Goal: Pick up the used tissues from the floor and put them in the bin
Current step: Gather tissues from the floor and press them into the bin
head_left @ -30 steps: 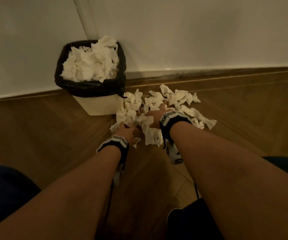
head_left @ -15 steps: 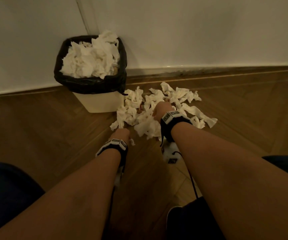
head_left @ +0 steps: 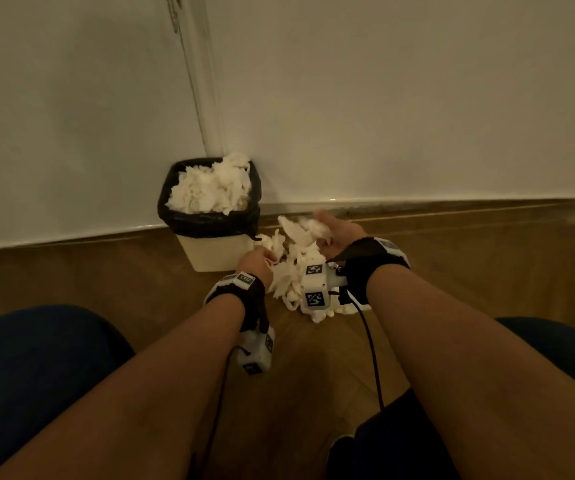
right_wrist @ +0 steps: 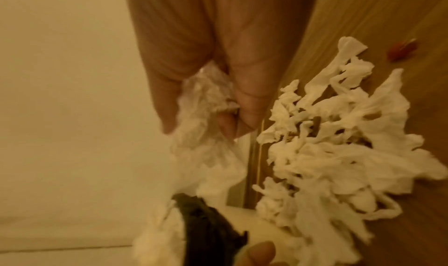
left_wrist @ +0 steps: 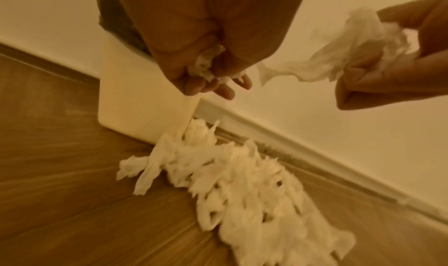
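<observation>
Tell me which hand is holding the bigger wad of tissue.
The right hand: its tissue wad trails well out of the grip, while the left hand grips only a small scrap, mostly hidden in its fingers.

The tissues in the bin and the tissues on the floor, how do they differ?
The tissues in the bin are heaped above its black liner; the tissues on the floor lie spread flat beside the bin. The binned heap is compact, the floor ones loose and stringy. Both are white and crumpled.

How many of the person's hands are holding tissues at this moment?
2: the left hand grips a small wad near the bin; the right hand holds a larger bunch above the floor pile.
</observation>
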Demonstrator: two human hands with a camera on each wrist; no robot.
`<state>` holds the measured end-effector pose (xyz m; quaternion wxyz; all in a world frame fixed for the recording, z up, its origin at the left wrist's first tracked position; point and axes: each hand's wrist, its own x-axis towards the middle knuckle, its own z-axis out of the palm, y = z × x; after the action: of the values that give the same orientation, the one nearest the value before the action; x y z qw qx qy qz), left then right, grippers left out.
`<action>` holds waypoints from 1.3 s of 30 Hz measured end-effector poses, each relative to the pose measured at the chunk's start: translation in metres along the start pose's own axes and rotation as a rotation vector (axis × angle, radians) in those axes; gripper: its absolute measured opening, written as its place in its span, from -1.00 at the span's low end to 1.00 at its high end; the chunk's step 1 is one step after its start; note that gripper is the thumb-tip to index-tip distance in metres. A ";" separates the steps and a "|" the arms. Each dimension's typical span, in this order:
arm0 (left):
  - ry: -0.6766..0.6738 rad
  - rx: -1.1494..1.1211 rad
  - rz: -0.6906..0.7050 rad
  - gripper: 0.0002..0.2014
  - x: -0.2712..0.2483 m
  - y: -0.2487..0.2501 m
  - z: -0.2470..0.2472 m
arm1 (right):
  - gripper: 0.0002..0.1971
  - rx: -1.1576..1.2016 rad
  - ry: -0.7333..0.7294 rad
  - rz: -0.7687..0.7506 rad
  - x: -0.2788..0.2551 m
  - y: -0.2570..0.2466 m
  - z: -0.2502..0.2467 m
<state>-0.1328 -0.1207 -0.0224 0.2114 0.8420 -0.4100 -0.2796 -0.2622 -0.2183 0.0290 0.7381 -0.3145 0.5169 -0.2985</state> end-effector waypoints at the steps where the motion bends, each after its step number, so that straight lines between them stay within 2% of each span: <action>1: 0.029 -0.031 0.002 -0.73 -0.005 0.008 -0.008 | -0.68 -0.013 -0.047 -0.044 -0.007 -0.005 0.002; 5: 0.081 -0.066 0.038 -0.70 -0.022 0.033 -0.038 | -0.59 -0.157 -0.160 -0.171 -0.042 -0.023 0.009; 8: 0.130 -0.121 0.073 -0.69 -0.032 0.045 -0.059 | -0.57 -0.160 -0.178 -0.185 -0.062 -0.034 0.009; 13: 0.184 -0.316 0.135 -0.66 -0.052 0.064 -0.093 | -0.59 0.097 -0.228 -0.215 -0.096 -0.047 0.018; 15: 0.189 -0.401 0.144 -0.73 -0.061 0.072 -0.105 | -0.60 0.114 -0.231 -0.236 -0.110 -0.054 0.023; 17: 0.220 -0.370 0.182 -0.76 -0.067 0.077 -0.118 | -0.64 0.132 -0.234 -0.234 -0.119 -0.061 0.026; 20: 0.221 -0.358 0.270 -0.66 -0.074 0.081 -0.135 | -0.70 0.102 -0.260 -0.239 -0.133 -0.072 0.030; 22: 0.231 -0.325 0.299 -0.74 -0.080 0.082 -0.146 | -0.74 0.071 -0.299 -0.238 -0.141 -0.077 0.032; 26: 0.272 -0.225 0.355 -0.76 -0.082 0.084 -0.164 | -0.90 -0.148 -0.166 -0.368 -0.153 -0.084 0.032; 29: 0.340 -0.228 0.354 -0.71 -0.082 0.082 -0.173 | -0.66 -0.100 -0.206 -0.354 -0.150 -0.089 0.027; 32: 0.290 -0.349 0.298 -0.59 -0.077 0.079 -0.179 | -0.70 -0.017 -0.239 -0.339 -0.153 -0.090 0.027; 34: 0.191 -0.543 0.300 -0.62 -0.078 0.081 -0.183 | -0.75 -0.042 -0.267 -0.352 -0.154 -0.092 0.028; 36: 0.178 -0.676 0.306 -0.70 -0.076 0.082 -0.189 | -0.78 -0.125 -0.290 -0.405 -0.151 -0.094 0.029; 39: 0.271 -0.700 0.255 -0.72 -0.068 0.077 -0.200 | -0.46 -0.269 -0.222 -0.453 -0.146 -0.099 0.031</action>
<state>-0.0827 -0.0843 0.1935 0.5710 0.6906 -0.3595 -0.2604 -0.2856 -0.1638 0.1978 0.6564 -0.5477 0.3843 -0.3485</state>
